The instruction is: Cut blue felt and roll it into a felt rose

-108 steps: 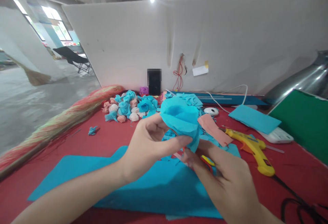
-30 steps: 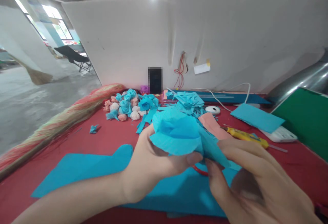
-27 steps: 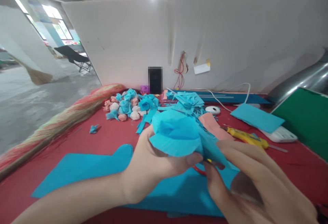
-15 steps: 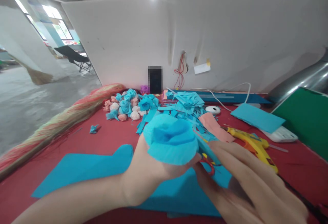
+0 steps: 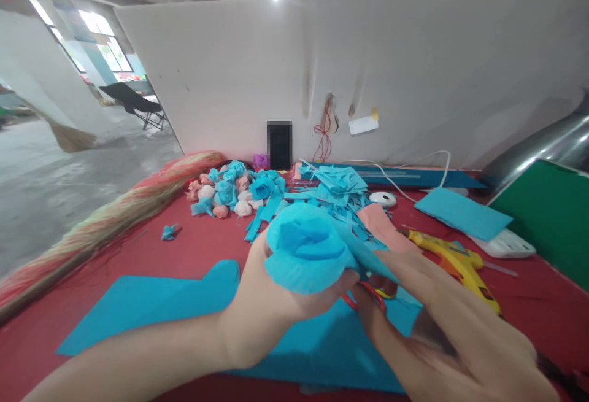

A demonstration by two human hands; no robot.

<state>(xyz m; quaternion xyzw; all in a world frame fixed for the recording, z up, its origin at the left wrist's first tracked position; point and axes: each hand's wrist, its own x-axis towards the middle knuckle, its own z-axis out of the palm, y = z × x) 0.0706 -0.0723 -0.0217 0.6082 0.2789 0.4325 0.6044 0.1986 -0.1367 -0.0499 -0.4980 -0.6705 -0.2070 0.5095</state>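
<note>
A blue crepe paper flower (image 5: 308, 251) with curled petals faces up toward me near the middle of the view. My left hand (image 5: 271, 316) is closed around its base from below and the left. At the flower's right side, a loose blue petal strip stretches out to my right hand (image 5: 442, 322), whose thumb and fingers pinch its outer edge. Red-handled scissors (image 5: 380, 299) show partly behind the right thumb; the rest of them is hidden. Under both hands lies a large blue paper sheet (image 5: 156, 304).
Several finished paper flowers (image 5: 225, 192) are heaped at the back left, beside blue paper scraps (image 5: 338, 184). A yellow glue gun (image 5: 455, 261), pink paper (image 5: 386, 227) and blue folded paper (image 5: 462, 212) lie to the right. A fringed roll (image 5: 115, 215) borders the red table (image 5: 184, 245).
The petal strip has opened out at the flower's right side and now shows its broad face. The flower has turned slightly in my left hand, and my right fingers have shifted a little.
</note>
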